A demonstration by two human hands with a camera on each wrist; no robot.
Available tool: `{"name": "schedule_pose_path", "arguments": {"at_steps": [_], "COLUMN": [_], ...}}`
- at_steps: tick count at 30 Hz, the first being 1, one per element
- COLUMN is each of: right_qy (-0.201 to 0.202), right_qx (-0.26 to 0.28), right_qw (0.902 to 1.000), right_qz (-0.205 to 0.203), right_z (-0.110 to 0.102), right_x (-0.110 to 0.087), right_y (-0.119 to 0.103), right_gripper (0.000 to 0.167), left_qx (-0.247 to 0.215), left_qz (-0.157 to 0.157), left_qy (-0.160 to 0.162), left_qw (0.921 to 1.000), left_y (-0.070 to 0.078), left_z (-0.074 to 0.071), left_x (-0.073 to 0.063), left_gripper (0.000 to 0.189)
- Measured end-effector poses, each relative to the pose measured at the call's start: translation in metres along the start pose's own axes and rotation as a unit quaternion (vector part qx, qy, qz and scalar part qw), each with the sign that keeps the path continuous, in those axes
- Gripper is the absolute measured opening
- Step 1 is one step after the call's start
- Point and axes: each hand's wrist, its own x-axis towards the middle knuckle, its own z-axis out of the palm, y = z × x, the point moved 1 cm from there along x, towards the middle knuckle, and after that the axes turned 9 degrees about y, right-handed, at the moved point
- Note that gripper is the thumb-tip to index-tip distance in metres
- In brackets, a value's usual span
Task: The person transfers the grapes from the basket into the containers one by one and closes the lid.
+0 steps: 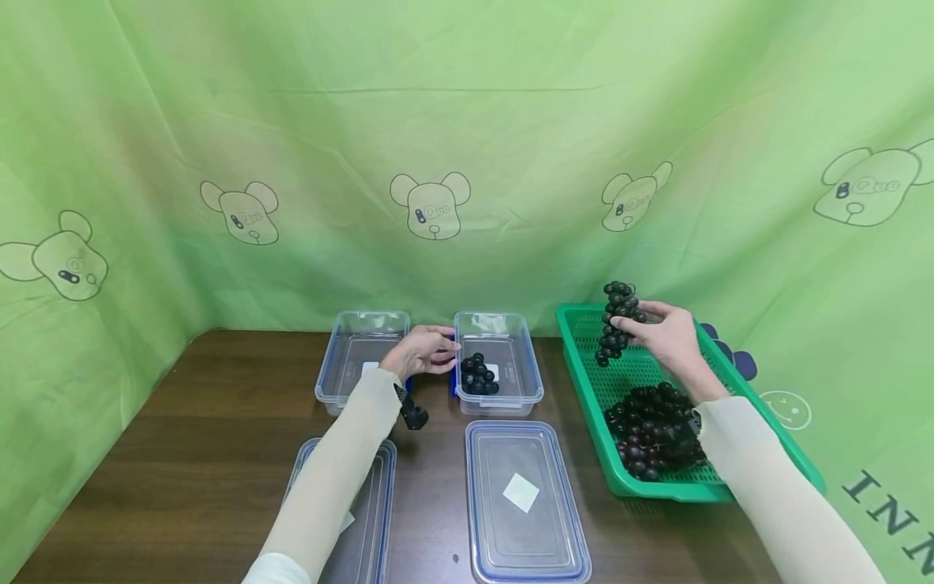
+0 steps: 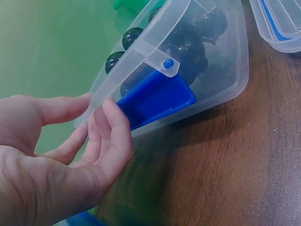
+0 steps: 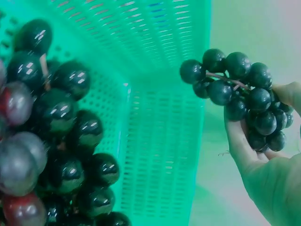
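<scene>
- The green basket could catch your right sleeve on its rim or the piled grapes, if the forearm, reaching low across it, drops.
- The clear box might slide or tip if you tug; your left hand pinches its edge by the blue latch, thumb opposite curled fingers.
- The bunch could shed grapes if squeezed; your right hand grips it between thumb and fingers above the basket.
</scene>
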Motion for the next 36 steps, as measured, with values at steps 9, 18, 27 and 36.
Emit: {"name": "schedule_pose_path", "arguments": {"at_steps": [9,18,27,36], "right_qy": [-0.012,-0.041,-0.083,-0.128], "right_qx": [0.178,0.299,0.227,0.159], "right_qw": [0.9822,0.9525,0.9703,0.9788], "right_qz": [0.06,0.042,0.021,0.016], "right_z": [-0.005,0.001,0.019,0.041], "right_x": [-0.008,-0.017,-0.019,-0.014], "right_y": [-0.021,-0.043,-0.058,-0.066], "right_gripper": [0.093,0.082,0.087,0.084], "left_qx": [-0.003,0.001,-0.001,0.001], "left_qz": [-0.002,0.001,0.0,-0.003], "left_qy": [0.0,-0.001,0.0,0.0], "left_qw": [1.0,1.0,1.0,1.0], "left_y": [-0.002,-0.001,-0.003,0.001], "left_z": [-0.001,-0.003,-0.002,-0.001], "left_x": [0.001,-0.001,0.001,0.001], "left_gripper": [0.057,0.057,0.055,0.057]}}
